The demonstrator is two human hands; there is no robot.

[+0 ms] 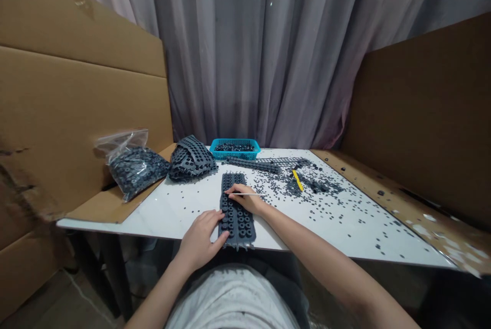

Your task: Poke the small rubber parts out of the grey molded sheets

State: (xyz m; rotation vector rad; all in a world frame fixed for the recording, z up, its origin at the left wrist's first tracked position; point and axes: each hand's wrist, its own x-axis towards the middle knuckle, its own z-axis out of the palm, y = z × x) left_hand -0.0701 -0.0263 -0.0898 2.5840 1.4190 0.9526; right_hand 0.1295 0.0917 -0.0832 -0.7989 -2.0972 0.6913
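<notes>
A dark grey moulded rubber sheet [237, 211] with rows of round rings lies on the white marble-look table [161, 211], close to its front edge. My left hand [199, 239] grips the sheet's left edge, with the thumb across its lower part. My right hand [245, 199] rests on the sheet's upper right and pinches a thin white pointed pick [249, 194], which sticks out to the right. Small dark rubber bits [307, 201] lie scattered across the table to the right of my hands.
A blue plastic basket [235, 148] of dark parts stands at the table's back. To its left lie a heap of rubber sheets [191, 159] and a clear bag of rubber parts [132, 168]. A yellow tool [297, 180] lies among the bits. Cardboard panels [422, 114] flank the table.
</notes>
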